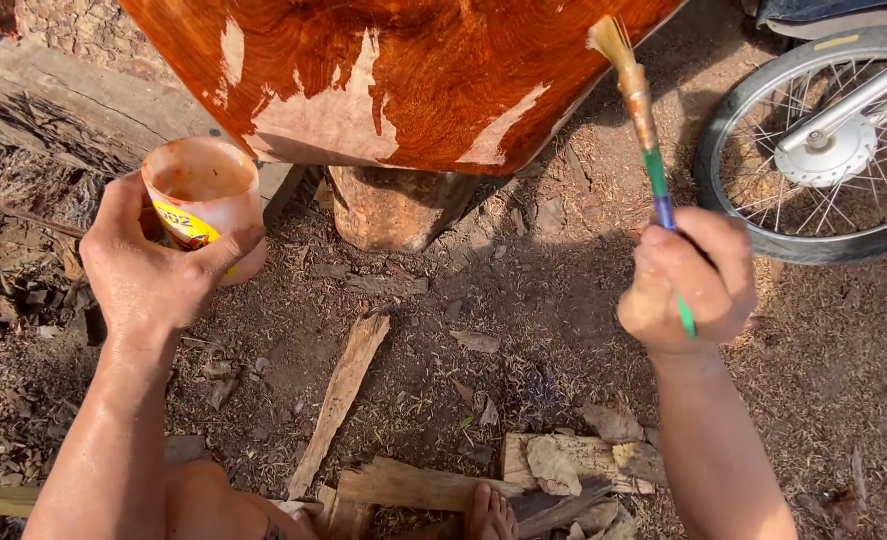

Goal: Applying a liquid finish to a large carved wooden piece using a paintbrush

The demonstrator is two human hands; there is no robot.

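The wooden slab (403, 70) gleams a deep reddish-orange with swirling dark grain, broken by pale, dull pinkish-tan patches. The cup (208, 200) is whitish, stained orange-brown, with a yellow and red label. The brush (648, 150) has straw-blond bristles and a handle banded orange, green and blue. The wheel (813, 140) shows a black tyre and silver spokes.

I see bare dirt ground (523, 330) strewn with sawdust and bark; split wood scraps (341, 395) lie about; a stump (393, 205) stands ahead; a spoked wheel (823, 140) sits right; sunlight is harsh, shadows sharp.
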